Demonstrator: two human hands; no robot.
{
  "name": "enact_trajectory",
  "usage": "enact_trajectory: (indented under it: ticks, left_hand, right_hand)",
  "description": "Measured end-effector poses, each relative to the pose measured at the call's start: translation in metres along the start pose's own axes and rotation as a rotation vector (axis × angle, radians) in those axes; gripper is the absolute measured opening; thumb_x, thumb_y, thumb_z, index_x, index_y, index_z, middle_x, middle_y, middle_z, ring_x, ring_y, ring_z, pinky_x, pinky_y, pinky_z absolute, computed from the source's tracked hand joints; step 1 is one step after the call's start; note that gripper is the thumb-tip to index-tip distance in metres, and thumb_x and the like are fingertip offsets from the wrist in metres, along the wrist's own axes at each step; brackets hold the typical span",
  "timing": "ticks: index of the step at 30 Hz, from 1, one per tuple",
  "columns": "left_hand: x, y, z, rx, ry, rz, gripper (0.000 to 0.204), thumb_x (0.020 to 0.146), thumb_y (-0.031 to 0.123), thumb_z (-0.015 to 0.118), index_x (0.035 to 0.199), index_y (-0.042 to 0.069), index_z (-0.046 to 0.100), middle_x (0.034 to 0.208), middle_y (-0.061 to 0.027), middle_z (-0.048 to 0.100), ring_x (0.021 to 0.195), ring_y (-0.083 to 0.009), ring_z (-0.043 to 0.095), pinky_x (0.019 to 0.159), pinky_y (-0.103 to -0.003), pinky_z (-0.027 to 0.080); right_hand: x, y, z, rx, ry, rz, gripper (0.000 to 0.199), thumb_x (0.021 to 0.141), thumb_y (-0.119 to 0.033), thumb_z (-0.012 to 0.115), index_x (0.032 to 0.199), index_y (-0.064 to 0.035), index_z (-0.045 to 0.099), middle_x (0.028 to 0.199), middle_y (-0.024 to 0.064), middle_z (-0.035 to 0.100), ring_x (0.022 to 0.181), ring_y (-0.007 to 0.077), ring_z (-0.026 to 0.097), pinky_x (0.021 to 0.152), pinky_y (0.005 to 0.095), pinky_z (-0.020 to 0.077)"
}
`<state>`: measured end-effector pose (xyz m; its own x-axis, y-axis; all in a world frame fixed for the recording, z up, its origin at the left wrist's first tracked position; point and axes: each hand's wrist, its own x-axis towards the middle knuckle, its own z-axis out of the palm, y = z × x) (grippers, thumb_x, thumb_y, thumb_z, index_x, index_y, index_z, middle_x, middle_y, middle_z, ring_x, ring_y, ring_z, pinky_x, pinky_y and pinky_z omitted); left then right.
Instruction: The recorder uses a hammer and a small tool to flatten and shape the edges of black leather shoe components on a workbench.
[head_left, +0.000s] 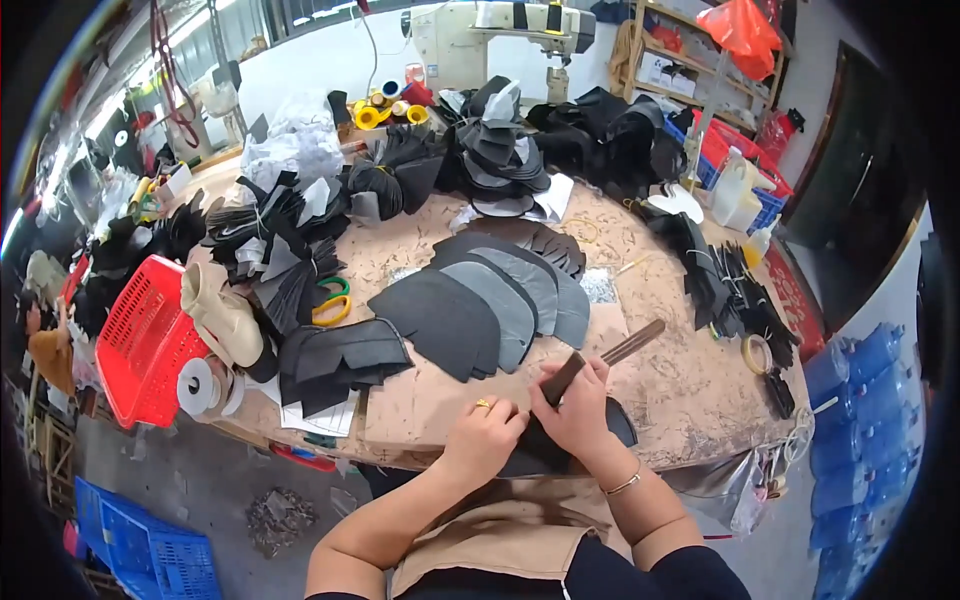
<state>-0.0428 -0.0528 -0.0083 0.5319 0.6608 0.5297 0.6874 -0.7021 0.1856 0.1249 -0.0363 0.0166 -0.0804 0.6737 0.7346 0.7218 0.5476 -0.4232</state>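
1. Nearest, just on the wearer's side of the fan of grey pieces (475,295), a black curved piece (535,452) lies at the table (700,405) edge, under both hands.
2. Left hand (482,437), near side of the fan: fingers bent, tips gathered at the black piece, probably to steady it; whether they pinch or only press, I cannot tell.
3. Right hand (578,408), nearer than the fan's right end: fingers curled around a dark brown wedge-ended item (563,378), seemingly gripped low so its end stands clear. A straight, grooved brown bar (635,343) juts out beyond them; whether the two are joined is unclear.
4. Left of the fan: folded matte black panels (345,362), ring-handled scissors (332,308), perhaps kept within reach, and a smooth cream boot (218,315) by a perforated red plastic basket (150,340).
5. Right of the fan: floppy black strips (715,285), apparently bundled to keep them together.
6. Beyond the fan: ragged dark heaps (500,150), then a cream metal sewing machine (445,45).
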Motion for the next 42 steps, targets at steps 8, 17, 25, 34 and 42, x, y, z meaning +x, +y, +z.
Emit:
enact_trajectory:
  ticks: [8, 17, 25, 34, 42]
  left_hand:
    - [-0.002, -0.003, 0.000, -0.125, 0.070, -0.074, 0.024, 0.070, 0.004, 0.068, 0.094, 0.010, 0.068, 0.091, -0.0028, 0.062, 0.093, -0.0245, 0.060, 0.082, -0.036, 0.047]
    - [-0.008, 0.011, -0.007, 0.031, -0.036, -0.050, 0.025, 0.074, 0.007, 0.062, 0.098, 0.009, 0.067, 0.093, -0.0035, 0.061, 0.092, -0.0220, 0.060, 0.082, -0.036, 0.045]
    - [-0.009, 0.006, -0.001, 0.057, 0.036, -0.059, 0.015, 0.078, 0.012, 0.060, 0.092, 0.008, 0.065, 0.093, -0.0045, 0.059, 0.092, -0.0206, 0.059, 0.083, -0.036, 0.043]
    - [-0.017, 0.004, -0.004, -0.109, 0.097, -0.127, 0.019, 0.071, 0.009, 0.068, 0.090, 0.009, 0.068, 0.097, -0.0027, 0.063, 0.098, -0.0231, 0.058, 0.085, -0.038, 0.041]
    - [-0.015, 0.013, -0.010, 0.114, 0.023, -0.063, 0.019, 0.072, 0.008, 0.066, 0.091, 0.009, 0.067, 0.092, -0.0021, 0.061, 0.094, -0.0209, 0.059, 0.086, -0.038, 0.041]
  right_hand:
    - [-0.004, 0.000, 0.000, -0.026, 0.030, -0.064, 0.030, 0.072, -0.012, 0.077, 0.097, -0.0073, 0.060, 0.081, 0.0012, 0.064, 0.077, 0.0239, 0.057, 0.081, 0.0405, 0.0370]
    - [-0.004, -0.009, -0.002, -0.042, 0.013, -0.085, 0.029, 0.074, -0.011, 0.076, 0.098, -0.0076, 0.059, 0.077, -0.0006, 0.065, 0.075, 0.0232, 0.058, 0.085, 0.0405, 0.0360]
    - [0.003, -0.016, -0.002, -0.051, 0.013, -0.077, 0.022, 0.074, -0.012, 0.075, 0.090, -0.0082, 0.061, 0.078, 0.0005, 0.065, 0.076, 0.0239, 0.057, 0.084, 0.0397, 0.0368]
    - [0.004, -0.010, 0.002, -0.003, -0.055, -0.103, 0.027, 0.075, -0.011, 0.074, 0.097, -0.0068, 0.059, 0.082, 0.0005, 0.064, 0.077, 0.0237, 0.058, 0.084, 0.0405, 0.0368]
    - [0.004, -0.011, 0.006, -0.019, -0.040, -0.194, 0.027, 0.073, -0.010, 0.075, 0.095, -0.0072, 0.060, 0.081, 0.0011, 0.065, 0.076, 0.0236, 0.057, 0.081, 0.0401, 0.0380]
